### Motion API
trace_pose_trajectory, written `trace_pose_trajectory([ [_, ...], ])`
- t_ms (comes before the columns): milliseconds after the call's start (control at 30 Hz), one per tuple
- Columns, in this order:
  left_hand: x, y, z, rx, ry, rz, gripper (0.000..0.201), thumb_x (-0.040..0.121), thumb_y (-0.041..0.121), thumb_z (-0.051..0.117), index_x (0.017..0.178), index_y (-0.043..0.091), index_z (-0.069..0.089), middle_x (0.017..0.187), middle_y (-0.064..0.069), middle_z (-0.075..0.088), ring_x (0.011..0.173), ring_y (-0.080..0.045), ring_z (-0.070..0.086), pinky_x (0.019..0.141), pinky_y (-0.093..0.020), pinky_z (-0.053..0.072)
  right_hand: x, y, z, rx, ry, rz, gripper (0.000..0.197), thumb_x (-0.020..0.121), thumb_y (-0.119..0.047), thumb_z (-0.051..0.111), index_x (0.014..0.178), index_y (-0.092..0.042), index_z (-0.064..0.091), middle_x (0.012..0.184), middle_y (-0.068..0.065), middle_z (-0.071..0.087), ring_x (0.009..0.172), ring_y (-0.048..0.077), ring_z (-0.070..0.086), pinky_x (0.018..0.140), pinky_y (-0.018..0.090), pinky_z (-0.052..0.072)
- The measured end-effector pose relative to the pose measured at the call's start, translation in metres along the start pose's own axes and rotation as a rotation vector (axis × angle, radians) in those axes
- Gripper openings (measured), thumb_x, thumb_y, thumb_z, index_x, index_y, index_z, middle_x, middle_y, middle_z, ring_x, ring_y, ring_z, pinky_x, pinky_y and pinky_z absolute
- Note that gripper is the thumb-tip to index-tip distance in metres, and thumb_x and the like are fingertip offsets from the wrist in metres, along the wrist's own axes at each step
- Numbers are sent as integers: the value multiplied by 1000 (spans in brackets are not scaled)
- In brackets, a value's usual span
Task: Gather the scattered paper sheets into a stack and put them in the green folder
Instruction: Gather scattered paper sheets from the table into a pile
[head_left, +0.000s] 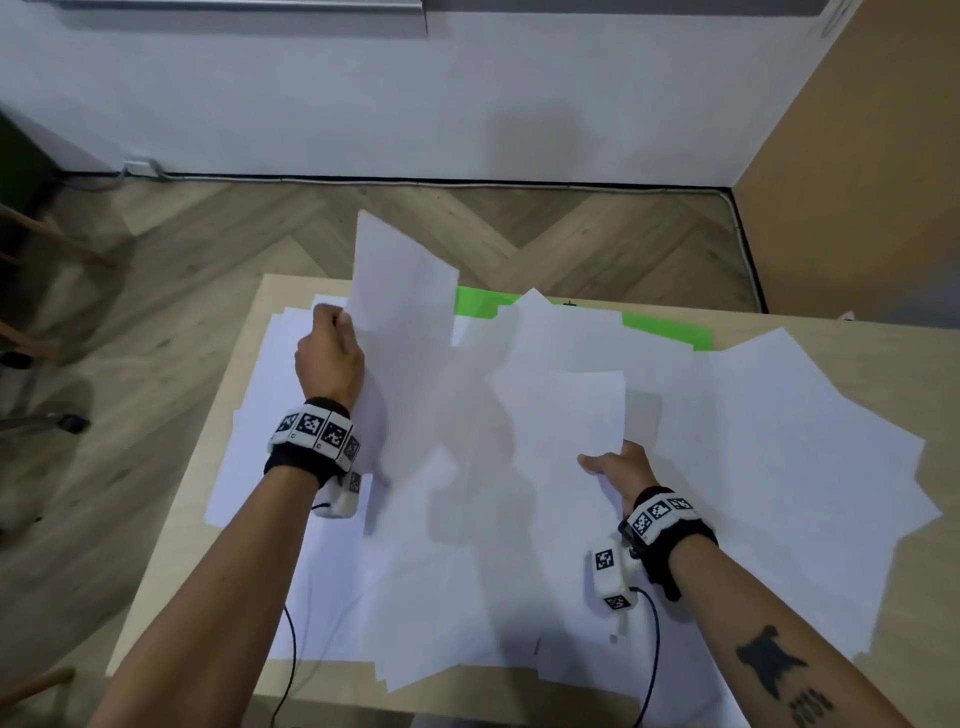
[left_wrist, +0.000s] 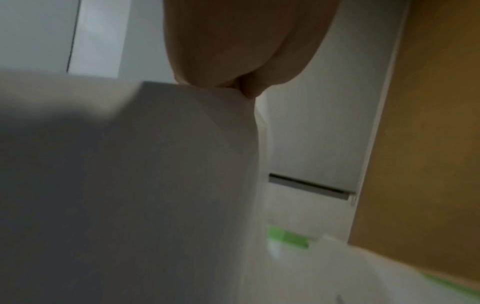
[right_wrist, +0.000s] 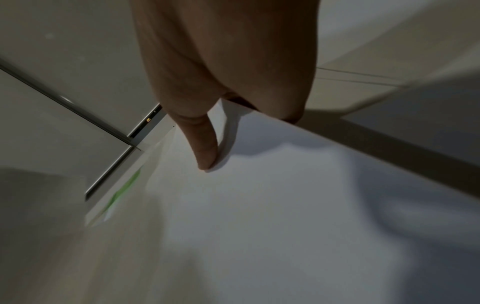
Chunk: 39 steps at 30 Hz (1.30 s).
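Desk (head_left: 857, 343) | blank white sheets (head_left: 779, 441) scattered, overlapping | green folder (head_left: 670, 327) seemingly half-covered

You can read almost nothing here. From your right wrist, a small orange arch-shaped "M" mark (right_wrist: 148, 120) glows on a grey strip at the wall. The wristbands (head_left: 316, 428) carry black-and-white square marker codes, no letters or numbers. The paper sheets (head_left: 779, 415) show no legible print.
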<state>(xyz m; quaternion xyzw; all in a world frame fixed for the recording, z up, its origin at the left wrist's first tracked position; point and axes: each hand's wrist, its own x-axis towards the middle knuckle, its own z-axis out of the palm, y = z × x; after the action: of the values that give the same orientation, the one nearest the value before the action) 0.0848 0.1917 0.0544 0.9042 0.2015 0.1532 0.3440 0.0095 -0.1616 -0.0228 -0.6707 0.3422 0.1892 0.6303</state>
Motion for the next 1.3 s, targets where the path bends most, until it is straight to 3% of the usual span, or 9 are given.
trace_pose_trajectory([
  [267, 5, 83, -9, -667, -270, 139, 13, 91, 34, 52, 83, 25, 55, 64, 6, 49, 60, -17, 38, 58, -33, 33, 12, 4, 11, 47, -11, 73, 65, 90, 2, 68, 147, 6, 36, 147, 11, 45, 137, 32, 43, 116, 44, 31],
  [433, -17, 122, -22, -999, -487, 95, 15, 101, 11, 48, 88, 9, 56, 78, -11, 60, 71, -19, 55, 66, -27, 45, 15, 11, 10, 87, -8, 78, 87, 89, 2, 70, 157, 0, 15, 162, 14, 25, 150, 33, 27, 122, 48, 22],
  [600, -31, 113, -6, -986, -526, -16, 20, 103, 7, 43, 86, 8, 53, 73, 0, 69, 65, -12, 63, 64, -23, 51, 22, 16, 5, -26, 29, 114, 22, 89, -4, 57, 110, -3, 59, 111, 12, 65, 98, 26, 59, 98, 40, 44],
  [833, -60, 21, 73, -381, -519, -152, 21, 95, 19, 54, 74, 25, 57, 66, 2, 56, 63, -19, 50, 67, -29, 39, 14, 4, 2, 0, 42, 203, 9, 97, -14, 59, 90, -9, 62, 96, 8, 64, 80, 22, 54, 79, 34, 42],
  [933, -88, -4, 85, -183, -568, -207, 17, 100, 18, 47, 87, 13, 56, 76, -6, 59, 69, -23, 53, 65, -28, 38, 23, 11, -1, 109, 1, 222, 56, 89, -55, 65, 124, -12, 65, 126, 3, 63, 117, 27, 58, 110, 42, 39],
  [1033, -114, -16, 91, -116, -532, -310, 19, 101, 18, 41, 98, 7, 57, 85, -9, 60, 68, -24, 53, 60, -28, 40, 124, 92, -31, 237, 12, 220, 120, 45, -102, 58, 147, -40, 46, 155, -8, 43, 143, 21, 41, 120, 57, 26],
  [1100, -125, -17, 96, -135, -485, -381, 20, 101, 18, 40, 102, 7, 56, 88, -8, 59, 68, -22, 53, 60, -28, 39, 94, 70, -24, 286, -81, 222, 111, 49, -96, 66, 143, -39, 52, 150, -13, 46, 140, 15, 42, 121, 52, 24],
  [1200, -134, -13, 101, -173, -473, -426, 18, 101, 18, 40, 103, 7, 53, 89, -7, 59, 66, -17, 52, 54, -25, 39, 3, 4, 3, 104, -106, 88, 46, 81, -32, 84, 119, -14, 63, 123, -1, 65, 122, 20, 57, 114, 40, 35],
  [1300, -134, -9, 103, -191, -542, -425, 15, 98, 17, 45, 103, 9, 56, 92, -4, 60, 75, -20, 55, 60, -24, 42, -1, 5, 6, 16, -84, 32, 36, 79, 9, 77, 110, -5, 63, 111, 7, 69, 114, 28, 62, 101, 35, 42],
])
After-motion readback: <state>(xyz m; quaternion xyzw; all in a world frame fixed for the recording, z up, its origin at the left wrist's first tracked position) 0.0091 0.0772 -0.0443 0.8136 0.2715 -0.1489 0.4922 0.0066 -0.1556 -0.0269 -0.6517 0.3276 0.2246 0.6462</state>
